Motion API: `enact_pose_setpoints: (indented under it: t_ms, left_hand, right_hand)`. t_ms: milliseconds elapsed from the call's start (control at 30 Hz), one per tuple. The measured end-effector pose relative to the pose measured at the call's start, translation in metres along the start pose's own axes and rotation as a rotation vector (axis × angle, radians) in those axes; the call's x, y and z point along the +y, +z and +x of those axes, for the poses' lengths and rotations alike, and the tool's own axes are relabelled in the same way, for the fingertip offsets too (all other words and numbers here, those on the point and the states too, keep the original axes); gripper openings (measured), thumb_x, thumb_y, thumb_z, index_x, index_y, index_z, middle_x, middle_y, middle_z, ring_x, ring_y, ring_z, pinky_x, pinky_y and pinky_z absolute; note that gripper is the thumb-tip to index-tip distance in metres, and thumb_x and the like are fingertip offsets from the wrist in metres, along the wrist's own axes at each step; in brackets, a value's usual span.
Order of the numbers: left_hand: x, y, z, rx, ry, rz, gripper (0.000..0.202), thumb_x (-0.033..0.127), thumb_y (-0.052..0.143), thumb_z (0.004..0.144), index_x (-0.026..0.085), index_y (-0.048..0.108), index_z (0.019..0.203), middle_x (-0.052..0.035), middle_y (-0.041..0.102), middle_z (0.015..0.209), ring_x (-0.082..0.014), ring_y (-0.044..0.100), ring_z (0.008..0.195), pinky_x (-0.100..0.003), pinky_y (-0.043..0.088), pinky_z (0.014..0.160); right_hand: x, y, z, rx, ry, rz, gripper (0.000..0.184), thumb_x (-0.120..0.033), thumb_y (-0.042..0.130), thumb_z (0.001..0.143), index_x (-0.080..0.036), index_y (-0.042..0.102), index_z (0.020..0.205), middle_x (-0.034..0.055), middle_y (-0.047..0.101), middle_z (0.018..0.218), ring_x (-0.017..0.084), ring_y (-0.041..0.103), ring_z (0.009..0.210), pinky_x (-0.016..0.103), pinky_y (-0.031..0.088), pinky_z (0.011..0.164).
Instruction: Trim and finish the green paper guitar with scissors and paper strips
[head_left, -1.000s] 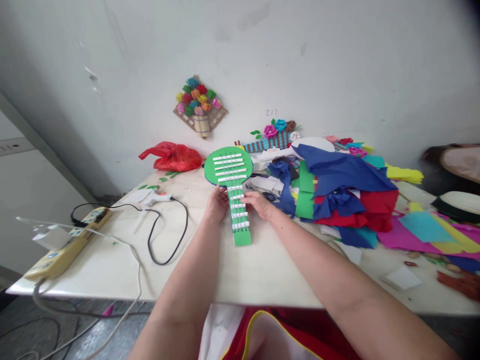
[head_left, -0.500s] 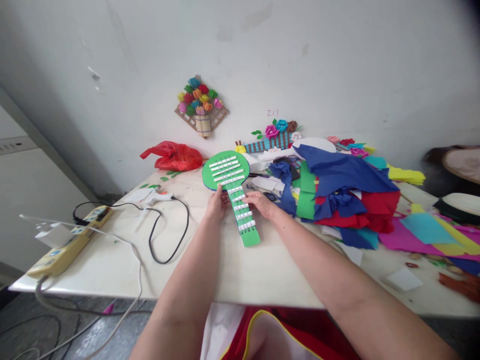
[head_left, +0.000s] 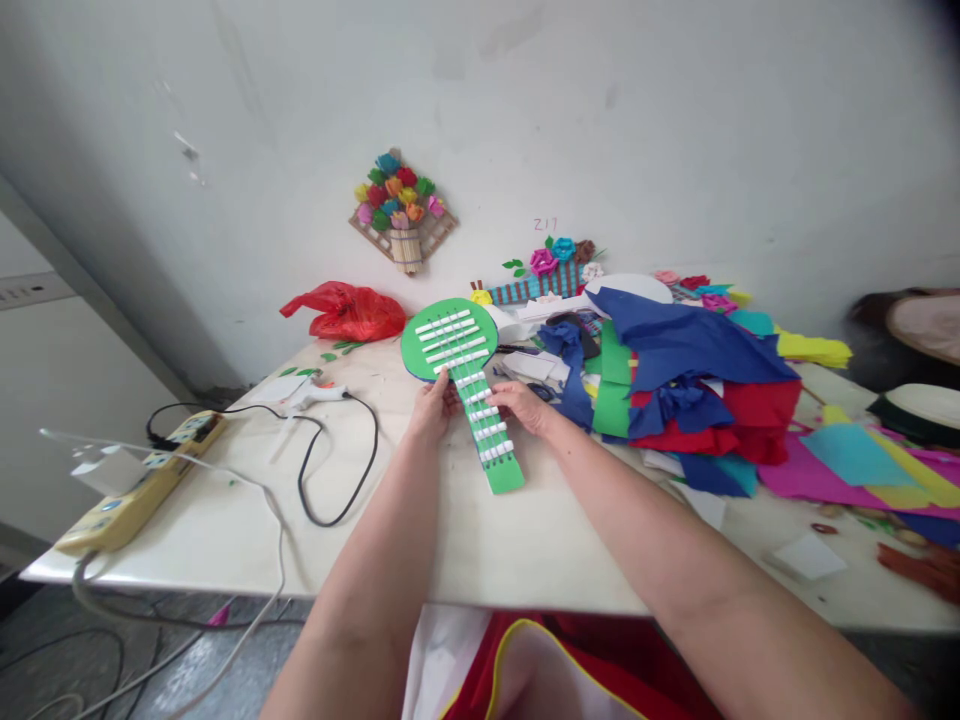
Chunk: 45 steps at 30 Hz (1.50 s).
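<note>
A green paper guitar (head_left: 463, 372) with white strips and thin strings across it is held over the white table (head_left: 480, 540), round body away from me, neck toward me. My left hand (head_left: 433, 408) pinches the left side of the neck just below the round body. My right hand (head_left: 527, 405) grips the neck's right edge with its fingers closed on it. The guitar leans with its round end tilted left.
A heap of coloured paper sheets (head_left: 697, 380) covers the table's right side. A glue gun (head_left: 315, 396) with black cord, a yellow power strip (head_left: 135, 485) and a red plastic bag (head_left: 346, 312) lie at left. Paper flower crafts (head_left: 401, 210) hang on the wall.
Both hands have turned the guitar so its round body swung left and its lower end swung right; the hands keep their hold.
</note>
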<state>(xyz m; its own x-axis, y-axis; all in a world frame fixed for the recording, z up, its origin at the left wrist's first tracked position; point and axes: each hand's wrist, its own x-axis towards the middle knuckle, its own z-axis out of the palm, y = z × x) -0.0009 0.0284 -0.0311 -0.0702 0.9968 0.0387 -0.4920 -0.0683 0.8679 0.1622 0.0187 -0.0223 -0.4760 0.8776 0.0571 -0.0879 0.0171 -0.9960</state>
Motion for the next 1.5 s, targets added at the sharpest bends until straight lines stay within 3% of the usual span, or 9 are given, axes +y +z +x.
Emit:
enact_pose_setpoints:
  t_ms: [467,733,1000,1200,1367,1500]
  left_hand:
    - [0.005,-0.004,-0.002,-0.081,0.013,0.019,0.021,0.029,0.064,0.072,0.008,0.059,0.07,-0.0058,0.064,0.062,-0.0138,0.059,0.053,-0.027,0.049,0.054]
    - [0.007,-0.004,-0.003,-0.092,-0.124,0.023,0.021,0.028,0.054,0.078,0.008,0.059,0.079,-0.0076,0.064,0.063,-0.0173,0.061,0.053,-0.032,0.051,0.052]
    - [0.009,-0.009,0.002,-0.014,-0.012,-0.085,0.017,0.025,0.054,0.078,0.011,0.057,0.086,-0.004,0.062,0.061,-0.0134,0.059,0.051,-0.026,0.051,0.053]
    - [0.012,-0.008,0.002,0.075,0.029,-0.065,0.015,0.024,0.053,0.077,0.01,0.056,0.081,-0.0046,0.063,0.06,-0.0144,0.06,0.051,-0.027,0.051,0.053]
    - [0.014,-0.006,0.0,0.086,0.039,-0.053,0.018,0.028,0.054,0.077,0.011,0.056,0.081,-0.006,0.064,0.064,-0.0165,0.062,0.055,-0.03,0.051,0.058]
    - [0.013,-0.006,-0.001,0.014,0.041,-0.025,0.018,0.028,0.054,0.077,0.011,0.057,0.082,-0.0071,0.066,0.067,-0.0181,0.063,0.058,-0.032,0.051,0.061]
  right_hand:
    - [-0.004,-0.001,-0.001,-0.008,0.008,-0.01,0.012,-0.024,0.058,0.057,-0.014,0.058,0.062,-0.0028,0.055,0.051,0.009,0.049,0.046,0.024,0.036,0.048]
    - [-0.006,-0.004,-0.001,-0.02,0.028,0.045,0.011,-0.023,0.059,0.055,-0.014,0.056,0.06,-0.0027,0.056,0.052,0.009,0.049,0.046,0.024,0.035,0.049]
    - [0.007,-0.012,0.008,-0.009,-0.036,0.171,0.022,-0.037,0.061,0.065,-0.015,0.06,0.069,-0.0009,0.06,0.059,0.011,0.052,0.049,0.024,0.036,0.047]
    - [0.007,-0.018,0.011,0.152,-0.022,0.114,0.019,-0.034,0.058,0.07,-0.015,0.062,0.069,0.0012,0.061,0.056,0.011,0.052,0.047,0.023,0.037,0.045]
    - [0.008,-0.016,0.011,0.041,0.032,0.18,0.021,-0.035,0.062,0.066,-0.014,0.06,0.069,0.0003,0.06,0.057,0.011,0.052,0.046,0.023,0.037,0.044]
    - [0.006,-0.014,0.007,0.019,0.017,0.191,0.016,-0.029,0.063,0.061,-0.015,0.054,0.061,-0.0031,0.054,0.05,0.009,0.048,0.042,0.022,0.034,0.042]
